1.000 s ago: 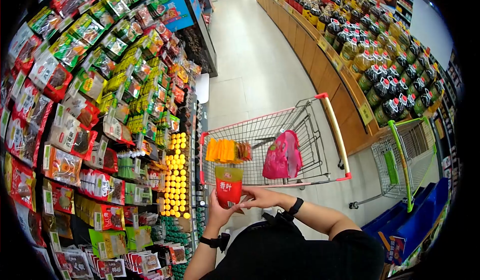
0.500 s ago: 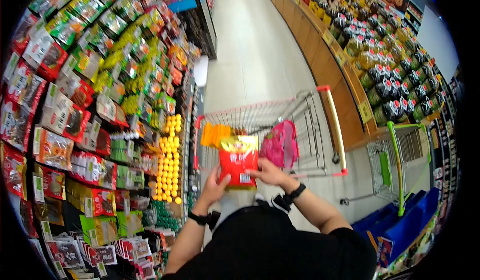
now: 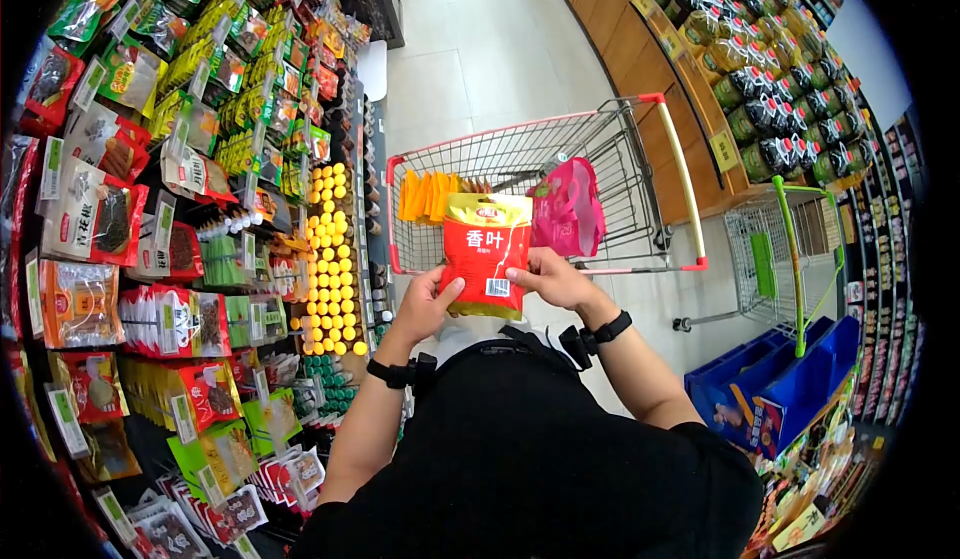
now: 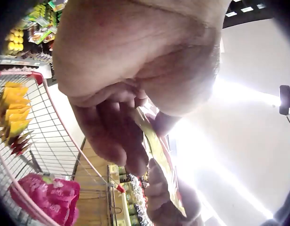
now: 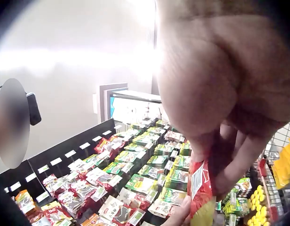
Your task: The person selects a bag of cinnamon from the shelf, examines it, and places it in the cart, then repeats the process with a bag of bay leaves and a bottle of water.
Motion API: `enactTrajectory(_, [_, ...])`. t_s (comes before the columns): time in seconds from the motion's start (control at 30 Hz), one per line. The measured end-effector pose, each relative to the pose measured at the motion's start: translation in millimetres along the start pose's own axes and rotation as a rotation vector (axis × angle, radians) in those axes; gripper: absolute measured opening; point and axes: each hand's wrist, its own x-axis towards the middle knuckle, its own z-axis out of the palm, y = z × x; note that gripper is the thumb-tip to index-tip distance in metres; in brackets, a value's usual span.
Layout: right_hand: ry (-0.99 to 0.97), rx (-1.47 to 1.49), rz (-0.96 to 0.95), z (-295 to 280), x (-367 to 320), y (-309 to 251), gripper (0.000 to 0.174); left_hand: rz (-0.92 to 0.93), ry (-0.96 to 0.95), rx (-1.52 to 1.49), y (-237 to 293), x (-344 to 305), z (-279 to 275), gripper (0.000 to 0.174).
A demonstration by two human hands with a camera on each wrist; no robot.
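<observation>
A red and yellow spice packet with white characters is held upright in front of me, over the near end of the shopping cart. My left hand grips its lower left edge, thumb on the front. My right hand pinches its lower right edge. In the left wrist view the packet shows edge-on between the fingers. The right wrist view shows the packet pinched under the right hand. Inside the cart lie orange packets and a pink bag.
Hanging shelves of snack and spice packets fill the left side, with yellow-capped jars lower down. A second cart with green trim and blue baskets stand to the right. Bottles of oil line the far right shelf. The tiled aisle runs ahead.
The packet has been raised and turned so its front faces me, both hands moving up with it. The view has tilted downward, and the cart appears closer.
</observation>
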Motion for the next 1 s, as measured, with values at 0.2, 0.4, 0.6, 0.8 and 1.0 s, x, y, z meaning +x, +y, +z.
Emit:
enactTrajectory(0.2, [0.030, -0.007, 0.098, 35.0, 25.3, -4.4, 0.031, -0.045, -0.026, -0.019, -3.0, -10.1, -41.6, 0.034])
enactTrajectory(0.4, [0.048, 0.015, 0.145, 70.4, 50.2, 0.7, 0.030, -0.017, -0.007, -0.024, -2.6, -22.5, -78.9, 0.032])
enactTrajectory(0.6, [0.102, -0.437, -0.129, 94.9, 71.8, 7.5, 0.032, -0.071, -0.009, 0.050, -2.1, -35.2, -118.8, 0.032])
enactTrajectory(0.8, [0.469, -0.911, -0.146, 102.4, 67.0, -9.6, 0.066, 0.126, -0.013, 0.163, -22.8, -38.3, -145.3, 0.030])
enactTrajectory(1.0, [0.249, -0.971, -0.202, 94.2, 72.3, -32.4, 0.061, 0.150, 0.008, 0.469, -13.8, -37.2, -150.8, 0.020])
